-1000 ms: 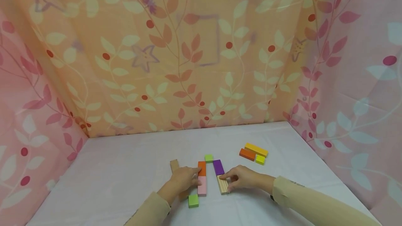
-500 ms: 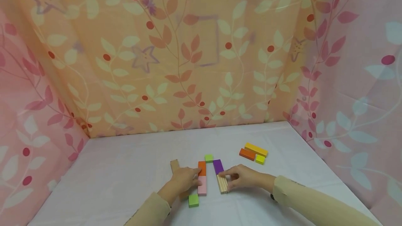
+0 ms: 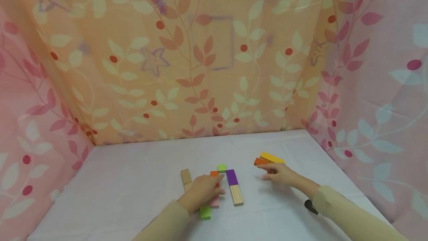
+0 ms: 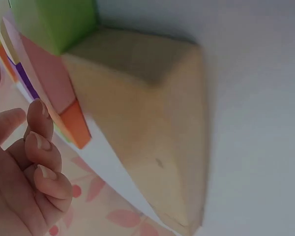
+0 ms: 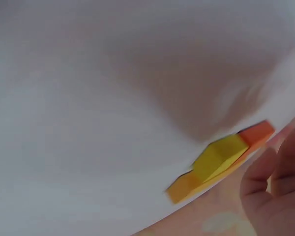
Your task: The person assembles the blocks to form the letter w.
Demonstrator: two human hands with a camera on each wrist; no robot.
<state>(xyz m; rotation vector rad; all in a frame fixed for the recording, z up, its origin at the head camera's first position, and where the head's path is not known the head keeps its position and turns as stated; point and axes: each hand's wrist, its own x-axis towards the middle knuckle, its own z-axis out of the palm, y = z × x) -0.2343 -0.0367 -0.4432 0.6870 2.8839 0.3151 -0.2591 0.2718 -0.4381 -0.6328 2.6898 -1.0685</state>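
My left hand point(image 3: 202, 190) hangs over a column of an orange block point(image 3: 214, 173) and a pink block point(image 3: 215, 202), partly hiding both. In the left wrist view its fingers are loosely bent and hold nothing. A green block point(image 3: 205, 212) lies at the near end, and tan wooden blocks point(image 3: 185, 176) lie to the left. My right hand point(image 3: 284, 176) is over the group at the right: a long yellow-orange block point(image 3: 272, 157), an orange block point(image 3: 259, 161) and a small yellow block point(image 5: 219, 157). Its fingers are spread and bent, apart from the blocks in the right wrist view.
A purple block point(image 3: 232, 177) and a striped wooden block point(image 3: 236, 195) form a slanted column between the hands. Another green block point(image 3: 221, 168) touches or nearly touches its far end. A white cloth point(image 3: 140, 181) covers the table, with flowered curtains point(image 3: 187, 66) around it.
My right hand has let go of the striped block and moved right and away to the yellow and orange group. The left hand has shifted slightly to the right over the orange and pink blocks.
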